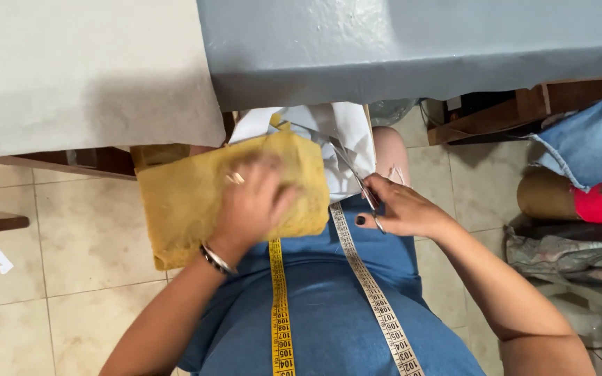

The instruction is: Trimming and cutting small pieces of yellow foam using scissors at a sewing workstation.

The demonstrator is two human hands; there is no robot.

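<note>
My left hand point(252, 205) presses down on a folded piece of mustard-yellow fabric point(182, 202) lying across my lap. A bracelet sits on that wrist and a ring on one finger. My right hand point(402, 209) grips a pair of metal scissors point(357, 177), blades pointing up and left toward a white sheet of paper or cloth point(339, 136) just beyond the yellow fabric. A yellow and white measuring tape point(280, 299) hangs down over my blue garment point(329, 313).
A pale grey-green cloth-covered table point(71, 76) and a blue-grey one point(419, 49) lie ahead. Denim, a cardboard roll and red fabric point(593, 188) are piled on the right. Beige floor tiles point(71, 278) with a white scrap point(1, 260) lie to the left.
</note>
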